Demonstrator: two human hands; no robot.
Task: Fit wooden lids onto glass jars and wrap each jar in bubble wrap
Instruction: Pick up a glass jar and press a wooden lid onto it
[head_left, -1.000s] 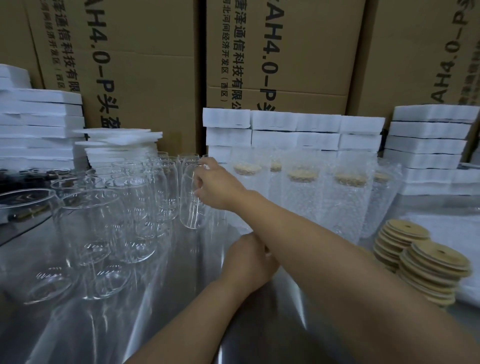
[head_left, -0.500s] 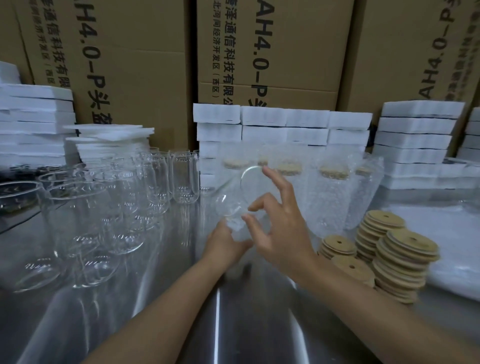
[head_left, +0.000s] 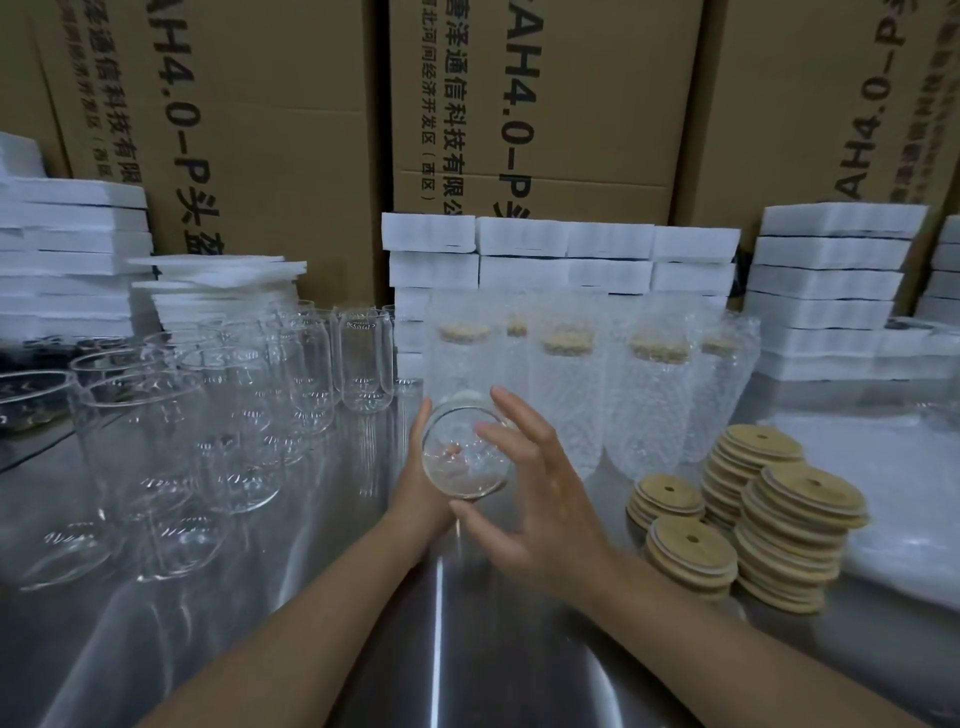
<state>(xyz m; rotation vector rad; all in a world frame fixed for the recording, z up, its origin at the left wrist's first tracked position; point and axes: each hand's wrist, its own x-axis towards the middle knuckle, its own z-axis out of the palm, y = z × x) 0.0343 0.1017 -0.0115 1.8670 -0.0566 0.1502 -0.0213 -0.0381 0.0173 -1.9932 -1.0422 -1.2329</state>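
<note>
Glass jar (head_left: 460, 467) held at the centre of the frame, its mouth tipped towards the camera.
The left hand (head_left: 415, 493) grips it from behind, curled round its body; the right hand (head_left: 545, 514) is at its rim with fingers (head_left: 519, 415) spread. Wooden lids (head_left: 795, 525) are stacked at lower right on the steel worktop (head_left: 363, 649); bubble-wrapped jars (head_left: 566, 395) stand behind, bare jars (head_left: 234, 415) at left.

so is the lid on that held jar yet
No, lid off: the jar in the left hand tilts its open, bare mouth toward the camera.
</note>
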